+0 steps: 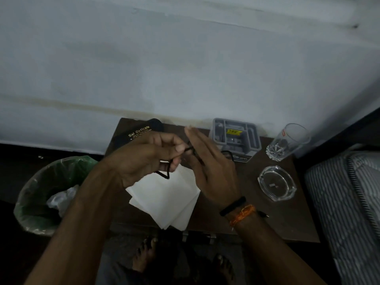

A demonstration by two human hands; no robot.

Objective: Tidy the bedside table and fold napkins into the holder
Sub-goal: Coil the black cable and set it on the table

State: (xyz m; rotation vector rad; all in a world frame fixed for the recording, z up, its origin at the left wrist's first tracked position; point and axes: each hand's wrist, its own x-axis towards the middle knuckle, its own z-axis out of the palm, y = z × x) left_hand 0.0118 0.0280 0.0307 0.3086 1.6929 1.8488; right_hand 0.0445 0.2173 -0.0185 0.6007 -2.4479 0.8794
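White paper napkins [166,199] lie in a loose stack on the brown bedside table [287,219]. Above them my left hand [148,159] pinches a thin black cord [164,175] between thumb and fingers. My right hand [209,165] is held edge-on beside it, fingers straight, with the cord running across or around them. A grey plastic holder [236,136] with compartments and a yellow label stands at the back of the table. The cord's far end trails toward the holder.
A black spectacle case [133,134] lies at the table's back left. A drinking glass [287,141] and a glass ashtray [276,183] sit on the right. A lined bin [47,194] stands left of the table, a striped mattress [349,202] on the right. My bare feet show below.
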